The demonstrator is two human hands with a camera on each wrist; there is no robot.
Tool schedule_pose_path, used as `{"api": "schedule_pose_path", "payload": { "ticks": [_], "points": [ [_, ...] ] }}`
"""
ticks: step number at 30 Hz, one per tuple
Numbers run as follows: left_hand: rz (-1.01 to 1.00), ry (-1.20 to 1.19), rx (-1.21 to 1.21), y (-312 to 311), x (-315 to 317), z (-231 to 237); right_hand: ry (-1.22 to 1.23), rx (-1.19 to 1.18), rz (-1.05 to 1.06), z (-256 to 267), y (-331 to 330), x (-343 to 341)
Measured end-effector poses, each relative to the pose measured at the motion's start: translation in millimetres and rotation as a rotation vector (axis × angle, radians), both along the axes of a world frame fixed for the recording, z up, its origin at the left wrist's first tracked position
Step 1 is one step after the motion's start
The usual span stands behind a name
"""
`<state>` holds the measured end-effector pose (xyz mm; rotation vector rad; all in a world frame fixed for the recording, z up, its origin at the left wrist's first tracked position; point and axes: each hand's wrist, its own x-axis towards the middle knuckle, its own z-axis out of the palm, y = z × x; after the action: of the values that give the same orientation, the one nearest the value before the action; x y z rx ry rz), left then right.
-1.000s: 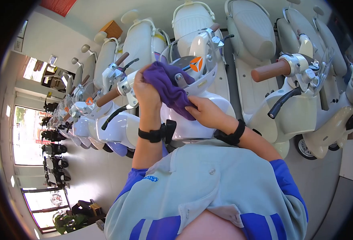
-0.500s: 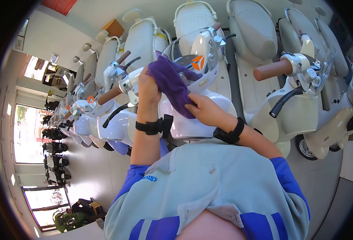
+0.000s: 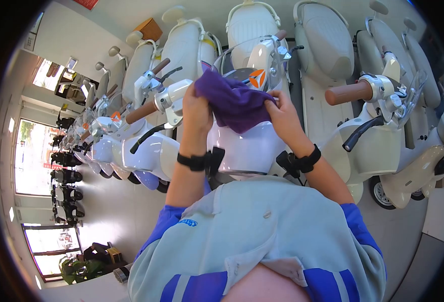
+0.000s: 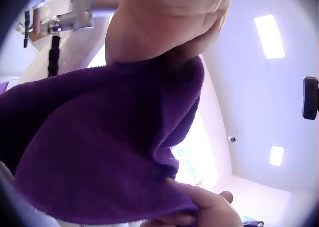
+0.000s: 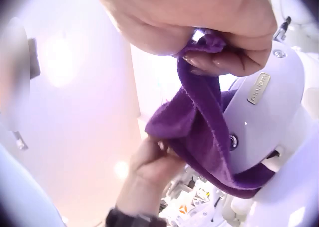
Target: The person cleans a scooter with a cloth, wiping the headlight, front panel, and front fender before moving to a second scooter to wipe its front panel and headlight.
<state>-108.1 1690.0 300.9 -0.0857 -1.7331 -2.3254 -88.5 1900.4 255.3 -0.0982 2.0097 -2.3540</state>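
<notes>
A purple cloth is stretched between both hands in front of a white scooter. My left hand grips its left end, and my right hand pinches its right end between thumb and curled fingers. In the right wrist view the cloth sags in folds between the hands, close to the scooter's front panel with a small nameplate. From the left wrist, the cloth fills much of the view, bunched under the left palm. The cloth partly hides the handlebar area.
A brown handlebar grip with a black brake lever juts out on the right. Another brown grip reaches close to the left forearm. Scooters line up on both sides, and grey floor shows at the left.
My right hand has moved up and to the right, drawing its end of the cloth level with the left. The cloth, earlier hanging diagonally, now spreads sideways. The head view has shifted slightly.
</notes>
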Motion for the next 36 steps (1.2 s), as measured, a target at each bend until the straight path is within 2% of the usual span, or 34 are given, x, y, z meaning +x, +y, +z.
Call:
{"api": "schedule_pose_path", "payload": {
  "ticks": [1,2,4,5,6,8,9,12,13,16,20,22,24,25,28,31,34,36],
  "points": [
    [0.128,-0.024,0.086,4,8,-1,-0.08,-0.1,-0.003,4,5,-4],
    [0.174,0.014,0.038,7,10,0,-0.162,-0.202,-0.006,7,9,-7],
    [0.278,0.08,-0.06,10,17,6,0.063,-0.332,-0.103,22,3,-16],
    [0.267,0.161,-0.157,8,16,12,0.196,-0.364,-0.154,31,-3,-23],
    [0.242,0.124,-0.124,9,14,17,0.329,-0.399,-0.202,41,-8,-29],
    [0.194,0.053,-0.061,11,8,24,0.702,0.087,-0.379,63,-16,-36],
    [0.127,0.024,-0.106,8,5,18,0.806,0.233,-0.386,67,-23,-40],
    [0.204,-0.066,-0.066,14,13,-2,0.898,0.44,-0.492,50,-51,-40],
    [0.217,-0.041,-0.025,19,18,-7,0.952,0.523,-0.467,39,-54,-39],
    [0.244,0.046,0.035,19,27,-23,1.006,0.577,-0.359,17,-62,-23],
    [0.222,0.058,-0.119,11,11,-13,1.059,0.559,-0.259,11,-60,-21],
    [0.203,0.06,-0.247,6,-8,5,1.019,0.563,-0.307,36,-49,-40],
    [0.044,0.178,-0.047,20,-21,31,0.976,0.514,-0.407,69,-40,-53],
    [0.004,0.16,-0.037,20,-27,35,0.982,0.498,-0.426,70,-41,-56],
    [0.009,0.172,-0.058,17,-24,25,0.985,0.515,-0.396,54,-50,-46],
    [0.094,0.041,0.088,18,2,-2,0.988,0.518,-0.31,26,-61,-23],
    [0.153,0.053,0.174,24,32,-23,0.948,0.531,-0.173,7,-62,-4],
    [0.208,0.051,-0.01,19,42,-38,0.938,0.564,-0.102,1,-56,1]
  ]
}}
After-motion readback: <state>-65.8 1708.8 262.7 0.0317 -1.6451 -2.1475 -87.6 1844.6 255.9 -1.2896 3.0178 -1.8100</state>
